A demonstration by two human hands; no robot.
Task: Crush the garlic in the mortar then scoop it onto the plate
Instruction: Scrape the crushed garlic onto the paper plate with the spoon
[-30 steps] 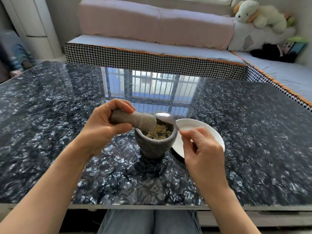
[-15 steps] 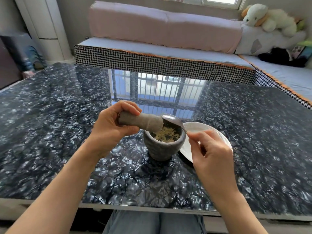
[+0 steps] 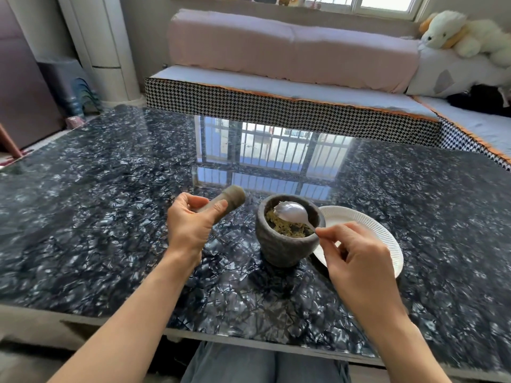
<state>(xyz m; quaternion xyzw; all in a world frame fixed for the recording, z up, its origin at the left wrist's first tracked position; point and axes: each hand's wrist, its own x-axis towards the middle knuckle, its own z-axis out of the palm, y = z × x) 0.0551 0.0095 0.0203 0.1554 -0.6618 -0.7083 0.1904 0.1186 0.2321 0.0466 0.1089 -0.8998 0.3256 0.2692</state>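
A squat grey stone mortar with a rough, pitted wall and a thick rounded rim stands on a glossy dark table whose top has a crackled blue-black pattern and mirrors a barred window. Just beside the mortar, on its right and partly behind it, lies a white paper plate with a ribbed, fluted rim; the mortar overlaps its near left edge.

The left hand grips a stone pestle, a stubby cylinder of the same grey stone that widens to a blunt round end. Fingers and thumb are curled round its narrow shaft, and the thick end points up and to the right, well clear of the mortar and to its left.

The right hand pinches the thin handle of a shiny metal spoon between thumb and forefinger, the other fingers loosely curled beneath. The spoon's smooth oval bowl lies inside the mortar's mouth, over the contents.

Inside the mortar sits the garlic, crushed to a coarse, pale yellow, stringy mash that covers the bottom of the bowl. Behind the table runs a bench with a houndstooth-patterned edge and a pink cushion
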